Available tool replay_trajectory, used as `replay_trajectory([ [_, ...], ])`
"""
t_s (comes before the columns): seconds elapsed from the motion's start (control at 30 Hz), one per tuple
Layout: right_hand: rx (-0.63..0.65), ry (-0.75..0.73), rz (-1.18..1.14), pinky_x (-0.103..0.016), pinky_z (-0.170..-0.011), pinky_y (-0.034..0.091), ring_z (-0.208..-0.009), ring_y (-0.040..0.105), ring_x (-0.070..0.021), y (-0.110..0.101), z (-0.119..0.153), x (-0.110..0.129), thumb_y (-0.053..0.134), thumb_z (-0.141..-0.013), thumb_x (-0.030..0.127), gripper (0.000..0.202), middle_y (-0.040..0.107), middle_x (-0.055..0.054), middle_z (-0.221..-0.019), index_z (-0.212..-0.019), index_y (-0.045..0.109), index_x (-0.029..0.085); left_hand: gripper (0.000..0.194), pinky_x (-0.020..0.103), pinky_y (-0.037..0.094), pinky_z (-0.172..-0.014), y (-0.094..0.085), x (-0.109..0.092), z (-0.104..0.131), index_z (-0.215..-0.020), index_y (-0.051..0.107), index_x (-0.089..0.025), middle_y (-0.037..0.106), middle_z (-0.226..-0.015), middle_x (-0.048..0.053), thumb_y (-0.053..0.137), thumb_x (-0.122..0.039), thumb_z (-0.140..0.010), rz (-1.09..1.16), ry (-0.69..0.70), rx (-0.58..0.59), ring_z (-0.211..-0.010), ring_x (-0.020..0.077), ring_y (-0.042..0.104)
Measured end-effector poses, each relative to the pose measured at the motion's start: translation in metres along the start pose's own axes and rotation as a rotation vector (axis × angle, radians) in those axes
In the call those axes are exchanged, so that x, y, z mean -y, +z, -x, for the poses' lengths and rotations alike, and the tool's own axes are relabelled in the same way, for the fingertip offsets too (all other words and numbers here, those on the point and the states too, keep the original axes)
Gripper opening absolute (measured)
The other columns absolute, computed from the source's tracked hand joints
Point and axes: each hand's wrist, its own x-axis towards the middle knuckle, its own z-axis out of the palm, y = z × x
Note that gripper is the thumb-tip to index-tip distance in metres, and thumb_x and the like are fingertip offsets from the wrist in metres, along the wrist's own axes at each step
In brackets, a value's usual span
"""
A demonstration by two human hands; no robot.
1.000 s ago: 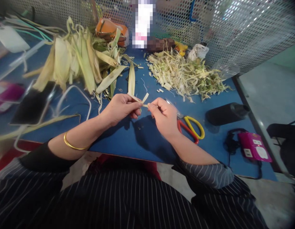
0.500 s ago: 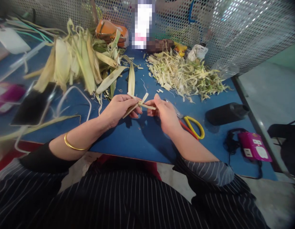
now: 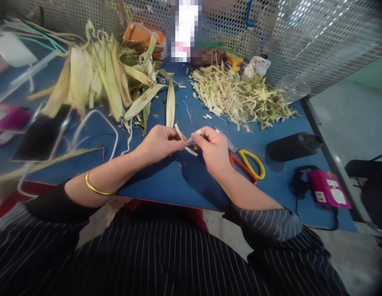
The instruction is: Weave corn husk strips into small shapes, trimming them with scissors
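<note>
Both hands meet over the blue table in the middle of the view. My left hand [image 3: 164, 142] is closed in a pinch on several crossed pale husk strips [image 3: 191, 151]. From the other side, my right hand [image 3: 212, 146] pinches one strip end between thumb and forefinger, close to the left fingertips. How the strips cross is partly hidden by the fingers. A single flat husk piece [image 3: 170, 103] lies just beyond my left hand. Scissors [image 3: 252, 164] with yellow and red handles lie beside my right wrist, their blades partly behind the hand.
A pile of large corn husks [image 3: 107, 82] lies at the back left, shredded husk [image 3: 237, 96] at the back right. A black bottle [image 3: 292, 146] and a purple power socket box [image 3: 329, 189] stand right. A dark tablet-like panel [image 3: 41, 133] is at left.
My right hand has closed its fingers on a strip end. My left hand has turned more palm-down over the strips, and the strips have shifted and turned between the hands.
</note>
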Motion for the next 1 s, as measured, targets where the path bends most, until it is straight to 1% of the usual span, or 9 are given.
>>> replay_trajectory([
  [0.1, -0.009, -0.021, 0.051, -0.026, -0.056, 0.04, -0.055, 0.048, -0.0102, -0.002, 0.0, 0.001, 0.058, -0.082, 0.033, 0.019, 0.053, 0.003, -0.059, -0.069, 0.055, 0.02, 0.024, 0.02, 0.028, -0.04, -0.001, -0.002, 0.001, -0.075, 0.069, -0.012, 0.052, -0.048, -0.001, 0.064, -0.036, -0.073, -0.046, -0.006, 0.02, -0.042, 0.0073, 0.042],
  [0.17, 0.0, -0.07, 0.117, -0.027, -0.058, 0.04, -0.057, 0.049, -0.0108, -0.004, -0.001, 0.005, 0.058, -0.082, 0.032, 0.018, 0.054, 0.003, -0.06, -0.069, 0.056, 0.02, 0.023, 0.02, 0.029, -0.041, 0.0, -0.001, 0.001, -0.076, 0.069, -0.012, 0.054, -0.051, -0.001, 0.063, -0.034, -0.073, -0.046, 0.001, 0.021, -0.043, 0.0077, 0.044],
  [0.27, 0.042, -0.178, 0.209, -0.029, -0.068, 0.044, -0.069, 0.054, -0.0126, -0.006, -0.003, 0.013, 0.059, -0.081, 0.027, 0.007, 0.06, 0.0, -0.076, -0.078, 0.061, 0.021, 0.023, 0.02, 0.031, -0.043, 0.001, 0.001, 0.002, -0.069, 0.067, -0.013, 0.056, -0.053, 0.001, 0.062, -0.035, -0.074, -0.064, 0.024, 0.02, -0.045, 0.0078, 0.044],
  [0.37, 0.116, -0.223, 0.222, -0.031, -0.075, 0.045, -0.081, 0.057, -0.0149, -0.006, -0.002, 0.017, 0.063, -0.079, 0.027, 0.008, 0.062, -0.002, -0.089, -0.085, 0.065, 0.023, 0.03, 0.02, 0.029, -0.043, 0.002, 0.0, 0.003, -0.058, 0.063, -0.014, 0.049, -0.046, -0.002, 0.058, -0.036, -0.077, -0.137, 0.049, 0.038, -0.043, 0.007, 0.04],
  [0.47, 0.124, -0.214, 0.202, -0.032, -0.076, 0.045, -0.082, 0.058, -0.0157, -0.004, 0.0, 0.017, 0.063, -0.079, 0.028, 0.006, 0.062, -0.001, -0.084, -0.077, 0.064, 0.022, 0.028, 0.02, 0.026, -0.042, 0.003, -0.003, 0.005, -0.059, 0.064, -0.014, 0.045, -0.043, -0.004, 0.058, -0.035, -0.076, -0.164, 0.061, 0.036, -0.043, 0.0069, 0.037],
  [0.7, 0.093, -0.177, 0.191, -0.03, -0.07, 0.044, -0.071, 0.054, -0.0136, -0.004, 0.001, 0.018, 0.061, -0.079, 0.023, 0.011, 0.059, 0.001, -0.073, -0.069, 0.057, 0.02, 0.024, 0.022, 0.029, -0.047, 0.007, -0.006, 0.006, -0.057, 0.066, -0.013, 0.05, -0.048, -0.004, 0.061, -0.032, -0.071, -0.126, 0.082, 0.046, -0.049, 0.0089, 0.043],
  [0.87, 0.035, -0.212, 0.233, -0.03, -0.071, 0.043, -0.071, 0.053, -0.0136, -0.001, 0.006, 0.018, 0.06, -0.079, 0.019, 0.014, 0.057, 0.001, -0.072, -0.066, 0.054, 0.021, 0.023, 0.022, 0.027, -0.048, 0.005, -0.003, 0.006, -0.057, 0.066, -0.014, 0.049, -0.049, -0.004, 0.057, -0.027, -0.073, -0.227, 0.15, 0.145, -0.05, 0.0081, 0.04],
  [0.93, 0.031, -0.24, 0.249, -0.031, -0.072, 0.043, -0.072, 0.053, -0.0139, 0.0, 0.007, 0.018, 0.06, -0.079, 0.018, 0.015, 0.057, 0.001, -0.073, -0.065, 0.054, 0.021, 0.024, 0.022, 0.027, -0.048, 0.004, -0.002, 0.006, -0.056, 0.065, -0.014, 0.047, -0.048, -0.004, 0.057, -0.027, -0.074, -0.252, 0.147, 0.188, -0.05, 0.0082, 0.039],
  [1.0, 0.031, -0.249, 0.252, -0.031, -0.074, 0.044, -0.074, 0.054, -0.0141, -0.002, 0.006, 0.019, 0.06, -0.08, 0.019, 0.014, 0.058, 0.001, -0.075, -0.066, 0.055, 0.021, 0.025, 0.021, 0.027, -0.048, 0.004, -0.002, 0.006, -0.056, 0.063, -0.014, 0.046, -0.048, -0.004, 0.058, -0.029, -0.075, -0.227, 0.13, 0.19, -0.049, 0.0078, 0.038],
])
